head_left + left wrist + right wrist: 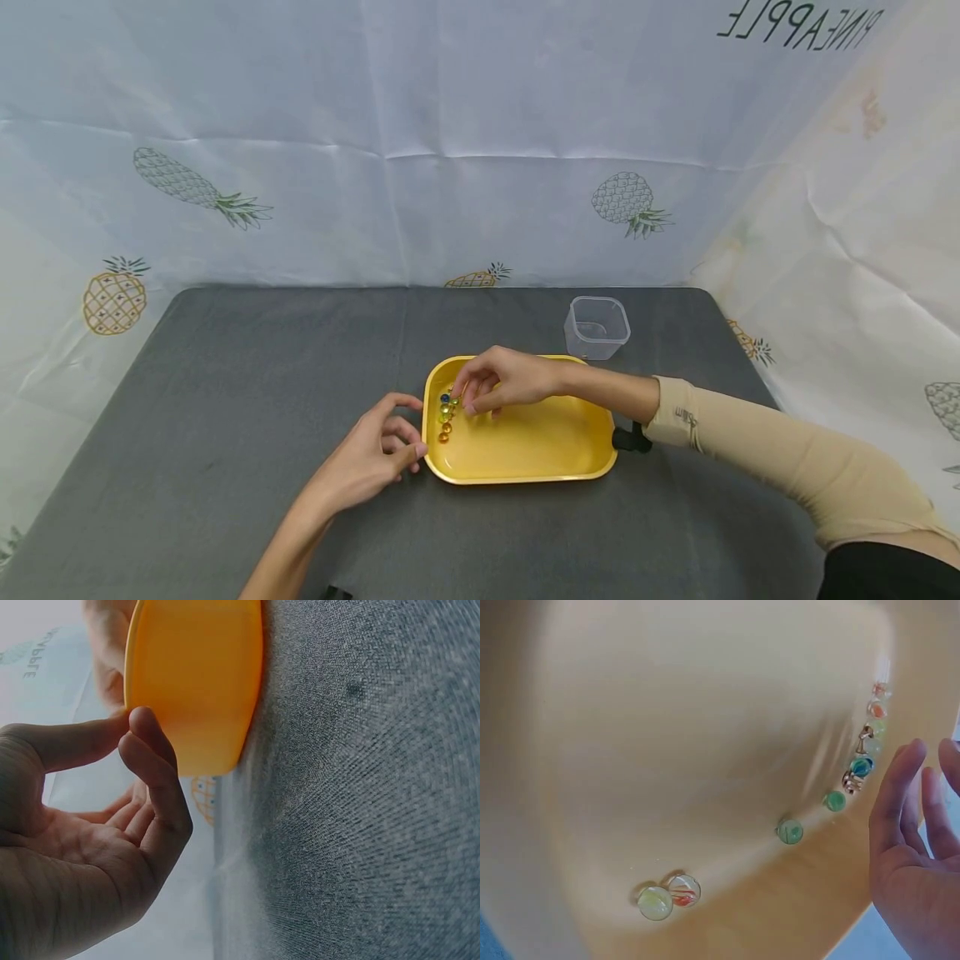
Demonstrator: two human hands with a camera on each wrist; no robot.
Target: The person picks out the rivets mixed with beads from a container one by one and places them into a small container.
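A yellow tray (540, 442) lies on the grey table. Several glass marbles (446, 414) line its left wall in the head view. The right wrist view shows the marbles (790, 831) as green, yellow, blue and orange-streaked, strung out along the tray's wall and corner. Above them, my right hand (510, 382) reaches in with bent fingers. Its thumb and fingers (894, 799) stand apart, and I see nothing between them. My left hand (367, 458) is at the tray's left rim, its fingertips touching the rim from outside with fingers loosely bent.
Behind the tray's right end stands a clear plastic container (597, 329). A black object (632, 438) sits by the tray's right edge, under the right forearm. Pineapple-print curtain (480, 200) hangs behind and beside the table.
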